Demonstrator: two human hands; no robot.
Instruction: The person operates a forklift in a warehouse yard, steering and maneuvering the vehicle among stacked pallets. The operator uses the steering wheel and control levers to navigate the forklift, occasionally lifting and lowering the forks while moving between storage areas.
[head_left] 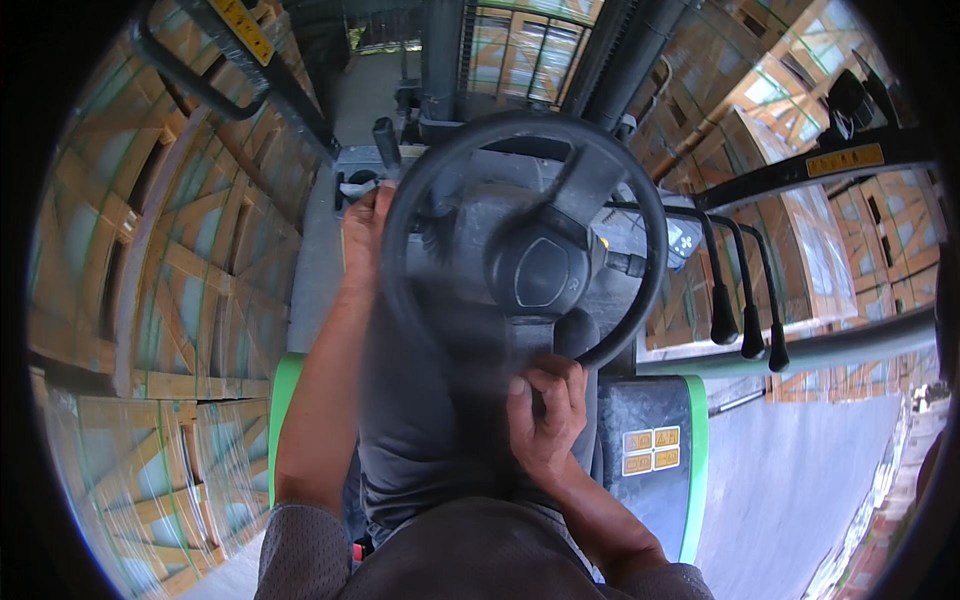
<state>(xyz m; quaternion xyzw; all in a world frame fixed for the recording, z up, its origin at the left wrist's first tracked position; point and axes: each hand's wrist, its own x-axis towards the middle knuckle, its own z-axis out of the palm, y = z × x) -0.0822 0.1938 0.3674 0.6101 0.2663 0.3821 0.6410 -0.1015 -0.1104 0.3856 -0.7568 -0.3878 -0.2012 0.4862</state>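
My right hand [548, 415] is closed at the bottom of the black steering wheel [655, 240], its fingers curled against the rim. A round hub [545, 270] fills the wheel's centre. On the left, my left hand [366, 222] reaches forward past the wheel with fingers bent inward; what they hold, if anything, is hidden. Just beyond its fingertips sits a small dark tray [352, 185] with something whitish in it. A short black lever [386, 143] stands upright beside that tray. My legs [430, 430] in dark trousers are below the wheel, partly blurred.
Three black-knobbed levers [750, 340] hang right of the wheel, near a small display panel [684, 242]. Mast columns [440, 60] rise ahead. Wrapped wooden crates [190, 270] stand close on the left; more crates [800, 240] are on the right. A grab bar [180, 70] crosses the upper left.
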